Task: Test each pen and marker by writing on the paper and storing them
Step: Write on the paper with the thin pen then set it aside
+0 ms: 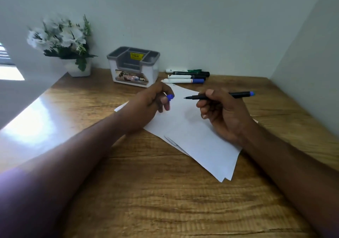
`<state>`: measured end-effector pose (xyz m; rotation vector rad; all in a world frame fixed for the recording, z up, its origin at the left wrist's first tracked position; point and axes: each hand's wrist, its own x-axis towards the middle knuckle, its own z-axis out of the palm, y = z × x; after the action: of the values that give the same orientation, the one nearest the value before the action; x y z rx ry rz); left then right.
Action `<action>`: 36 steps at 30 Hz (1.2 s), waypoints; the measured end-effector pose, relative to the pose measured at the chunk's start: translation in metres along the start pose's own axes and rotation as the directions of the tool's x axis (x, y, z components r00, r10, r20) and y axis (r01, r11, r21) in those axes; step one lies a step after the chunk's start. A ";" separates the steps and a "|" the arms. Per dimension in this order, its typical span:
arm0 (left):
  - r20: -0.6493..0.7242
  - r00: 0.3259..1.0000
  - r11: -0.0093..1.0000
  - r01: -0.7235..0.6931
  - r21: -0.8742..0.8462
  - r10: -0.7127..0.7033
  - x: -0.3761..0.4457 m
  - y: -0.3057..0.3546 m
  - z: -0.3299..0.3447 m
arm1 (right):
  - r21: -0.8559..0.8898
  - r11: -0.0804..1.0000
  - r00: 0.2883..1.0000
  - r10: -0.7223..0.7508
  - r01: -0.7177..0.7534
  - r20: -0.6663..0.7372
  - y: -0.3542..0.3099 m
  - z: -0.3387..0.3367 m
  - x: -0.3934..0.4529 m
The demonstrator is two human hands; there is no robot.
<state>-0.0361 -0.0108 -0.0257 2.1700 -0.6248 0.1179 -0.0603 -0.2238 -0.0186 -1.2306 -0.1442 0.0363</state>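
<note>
The left hand (148, 102) pinches the blue cap (170, 97) in curled fingers and rests on the paper's (192, 131) near-left part; it should press there so the sheets do not slide on the table (146, 192). Just right of it, the right hand (222, 113) grips the uncapped pen (220, 96), tip above the paper. It should lower the tip lightly and draw one short line; the remaining markers (187, 76) lie beyond both hands, right of the organizer (134, 67).

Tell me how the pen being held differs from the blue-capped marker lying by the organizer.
The pen is slim, black and uncapped, held in the right hand above the paper. The blue-capped marker is thicker, white-bodied, capped, and lies on the table. Both carry blue.
</note>
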 end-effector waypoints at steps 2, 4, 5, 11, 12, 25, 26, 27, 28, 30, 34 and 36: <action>0.083 0.995 0.995 0.054 0.083 -0.061 0.001 0.001 -0.002 | 0.018 0.998 0.992 0.061 -0.064 0.110 0.002 -0.004 -0.002; 0.175 0.980 0.989 0.077 0.123 -0.098 0.002 0.005 -0.005 | -0.027 0.987 0.958 0.161 -0.160 0.238 0.004 -0.006 -0.001; 0.222 0.970 0.987 0.071 0.144 -0.102 0.003 0.006 -0.006 | -0.070 0.981 0.938 0.195 -0.183 0.288 0.005 -0.006 0.001; 0.407 0.909 0.979 0.009 0.205 -0.093 0.006 0.000 -0.003 | -0.277 0.957 0.920 0.179 -0.081 0.349 0.010 0.002 0.012; 0.420 0.903 0.979 0.000 0.205 -0.088 0.008 -0.003 -0.002 | -0.301 0.952 0.921 0.167 -0.058 0.351 0.010 0.002 0.013; 0.441 0.898 0.965 -0.106 0.241 -0.011 0.015 -0.008 -0.004 | -0.632 0.758 0.899 0.152 0.161 0.411 0.007 0.011 -0.001; 0.433 0.901 0.966 -0.099 0.240 -0.015 0.016 -0.010 -0.003 | -0.640 0.750 0.903 0.143 0.168 0.404 0.007 0.012 -0.003; 0.426 0.904 0.967 -0.087 0.241 -0.025 0.016 -0.011 -0.003 | -0.647 0.743 0.906 0.137 0.173 0.400 0.008 0.012 -0.005; 0.422 0.906 0.966 -0.077 0.245 -0.035 0.016 -0.011 -0.003 | -0.654 0.736 0.908 0.135 0.177 0.397 0.008 0.013 -0.005; 0.417 0.908 0.964 -0.070 0.255 -0.045 0.016 -0.011 -0.003 | -0.661 0.729 0.910 0.136 0.175 0.392 0.008 0.014 -0.006; 0.408 0.908 0.966 -0.018 0.256 -0.092 0.016 -0.010 -0.005 | -0.658 0.735 0.911 0.145 0.162 0.385 0.010 0.017 -0.007; 0.409 0.906 0.965 -0.003 0.262 -0.108 0.017 -0.009 -0.005 | -0.661 0.733 0.910 0.149 0.161 0.387 0.010 0.017 -0.007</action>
<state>-0.0167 -0.0092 -0.0244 2.4861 -0.8279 -0.3281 -0.0694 -0.2049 -0.0230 -1.9638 -0.5818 0.2656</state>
